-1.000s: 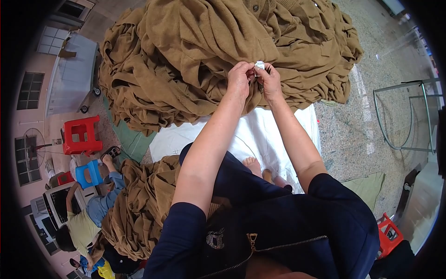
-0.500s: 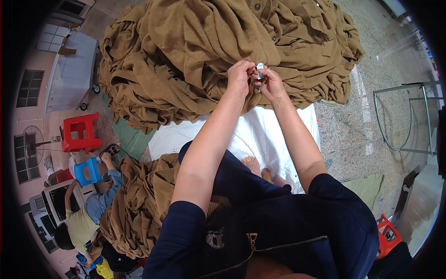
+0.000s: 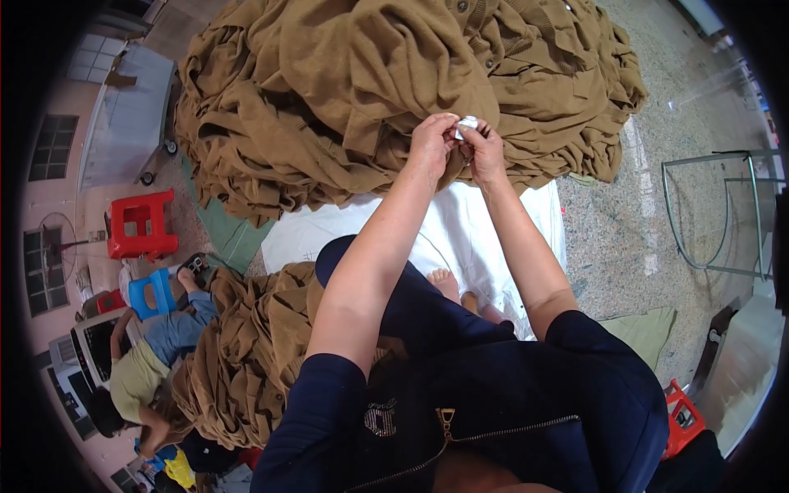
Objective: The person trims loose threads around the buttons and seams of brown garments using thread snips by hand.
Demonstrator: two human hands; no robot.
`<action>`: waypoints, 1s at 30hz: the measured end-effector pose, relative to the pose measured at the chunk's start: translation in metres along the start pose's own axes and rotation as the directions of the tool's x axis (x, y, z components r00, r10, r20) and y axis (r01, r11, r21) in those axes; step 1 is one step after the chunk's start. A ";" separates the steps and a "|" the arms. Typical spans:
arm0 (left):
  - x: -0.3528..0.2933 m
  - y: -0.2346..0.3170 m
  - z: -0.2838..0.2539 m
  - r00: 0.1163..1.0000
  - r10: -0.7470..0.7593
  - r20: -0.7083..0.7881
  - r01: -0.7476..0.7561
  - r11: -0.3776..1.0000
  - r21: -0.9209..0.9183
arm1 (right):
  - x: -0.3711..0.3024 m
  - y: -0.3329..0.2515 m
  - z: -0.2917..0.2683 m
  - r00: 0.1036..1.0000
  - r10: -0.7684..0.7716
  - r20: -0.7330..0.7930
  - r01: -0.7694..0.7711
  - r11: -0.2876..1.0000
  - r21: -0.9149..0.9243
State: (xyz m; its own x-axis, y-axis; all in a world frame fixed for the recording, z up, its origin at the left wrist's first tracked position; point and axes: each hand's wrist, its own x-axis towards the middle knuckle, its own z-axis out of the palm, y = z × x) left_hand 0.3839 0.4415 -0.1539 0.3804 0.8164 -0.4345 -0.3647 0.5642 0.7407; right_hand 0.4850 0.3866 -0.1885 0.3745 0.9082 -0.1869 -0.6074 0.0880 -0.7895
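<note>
Above the near side of a big heap of brown knit cardigans [image 3: 362, 99], both hands meet. A small white piece, like a label or little packet [image 3: 467, 125], is pinched in my right hand [image 3: 486, 150], thumb on its face. My left hand [image 3: 431, 141] is closed too, its fingertips against the left edge of the same piece. Its exact kind is too small to tell. Brown buttons show on some cardigans at the heap's far side.
A white sheet [image 3: 526, 238] lies beneath my bare feet. At lower left is a second cardigan pile [image 3: 246, 353], with a co-worker [image 3: 136, 382] bending beside it. Red [image 3: 143, 223] and blue stools [image 3: 151, 293] stand left; a metal frame [image 3: 715, 209] stands right.
The small piece has turned and now shows a plainer white face. My hands have shifted slightly right within the view. The co-worker's arm has moved.
</note>
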 end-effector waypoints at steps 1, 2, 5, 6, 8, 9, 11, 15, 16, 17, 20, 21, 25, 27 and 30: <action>-0.006 -0.004 -0.004 1.000 -0.006 -0.001 0.006 1.000 0.019 | 0.000 0.008 -0.004 0.999 0.014 -0.042 -0.013 0.999 0.031; -0.011 -0.009 -0.007 0.999 -0.044 0.026 0.043 0.998 0.037 | 0.001 0.012 -0.011 0.991 0.060 -0.118 -0.050 0.994 0.093; -0.045 -0.038 -0.020 0.999 -0.043 0.002 0.042 0.988 0.150 | -0.010 0.032 -0.060 0.969 0.236 -0.079 -0.226 0.967 0.121; -0.063 -0.046 -0.023 0.999 -0.046 -0.016 0.049 0.975 0.216 | -0.018 0.040 -0.083 0.960 0.268 -0.085 -0.260 0.961 0.094; -0.089 -0.067 -0.036 0.991 -0.101 -0.084 0.123 0.942 0.312 | -0.038 0.058 -0.117 0.909 0.392 -0.143 -0.377 0.919 0.117; -0.096 -0.077 -0.047 0.980 -0.150 -0.132 0.187 0.923 0.337 | -0.052 0.066 -0.120 0.874 0.443 -0.199 -0.430 0.897 0.104; -0.110 -0.084 -0.048 0.994 0.036 -0.099 0.009 0.907 0.422 | -0.085 0.073 -0.124 0.777 0.604 -0.179 -0.575 0.796 0.190; -0.172 -0.046 -0.010 0.957 0.267 0.113 -0.271 0.685 0.676 | -0.148 0.106 -0.161 0.714 0.697 0.069 -0.700 0.709 0.079; -0.191 -0.043 -0.019 0.955 0.285 0.078 -0.260 0.683 0.682 | -0.166 0.108 -0.132 0.672 0.739 -0.044 -0.737 0.674 0.049; -0.209 -0.041 -0.026 0.906 0.400 0.136 -0.365 0.578 0.730 | -0.194 0.094 -0.084 0.630 0.759 -0.165 -0.767 0.641 0.022; -0.263 -0.023 -0.031 0.808 0.515 0.286 -0.482 0.299 0.823 | -0.212 0.109 -0.117 0.769 0.639 -0.017 -0.545 0.642 -0.539; -0.288 -0.018 -0.048 0.785 0.535 0.313 -0.420 0.088 0.903 | -0.212 0.086 -0.079 0.788 0.613 -0.061 -0.485 0.556 -0.675; -0.371 0.018 -0.093 0.798 0.593 0.108 0.058 -0.253 0.966 | -0.184 0.049 -0.046 0.753 0.658 -0.013 -0.652 0.743 -0.149; -0.409 0.016 -0.129 0.771 0.624 -0.125 0.350 -0.251 0.903 | -0.175 0.026 -0.021 0.875 0.479 0.076 -0.437 0.847 -0.301; -0.460 0.010 -0.176 0.782 0.481 -0.395 0.463 -0.026 0.886 | -0.179 -0.002 0.028 0.920 0.319 0.226 -0.232 0.910 -0.343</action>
State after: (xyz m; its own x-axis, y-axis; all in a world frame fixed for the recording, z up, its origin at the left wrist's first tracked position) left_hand 0.0560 0.0938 -0.0365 -0.2139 0.9589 -0.1863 0.9384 0.2546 0.2335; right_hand 0.3993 0.2350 -0.1371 -0.0079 0.9564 -0.2919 -0.3995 -0.2707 -0.8758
